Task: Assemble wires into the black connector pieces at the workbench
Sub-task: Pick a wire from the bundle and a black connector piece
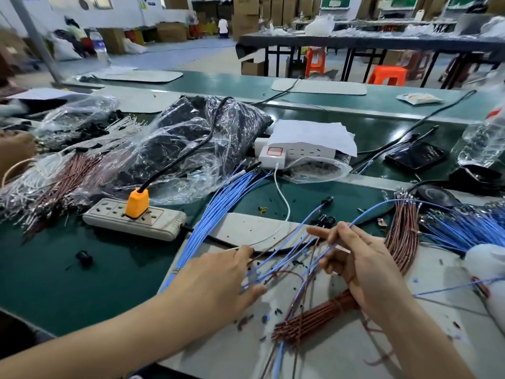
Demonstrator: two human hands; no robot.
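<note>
Loose blue and brown wires (pixel 287 258) lie fanned over a grey mat (pixel 246 228) in front of me. My left hand (pixel 218 280) grips several of them between thumb and fingers at their left ends. My right hand (pixel 363 266) pinches a single blue wire (pixel 382 205) that arcs up and away to the right. Black connector pieces (pixel 326 220) sit just beyond my right fingertips, and another (pixel 327 199) caps a blue wire farther back. A tied bundle of brown wires (pixel 314 315) lies under my right wrist.
A long blue wire bundle (pixel 216 212) runs back toward a white box (pixel 297 151). A power strip with an orange plug (pixel 136 214) lies left. Plastic bags of parts (pixel 191 143) fill the left rear. Brown (pixel 401 233) and blue (pixel 459 228) bundles lie right, with a loose black connector (pixel 83 255) on the green surface.
</note>
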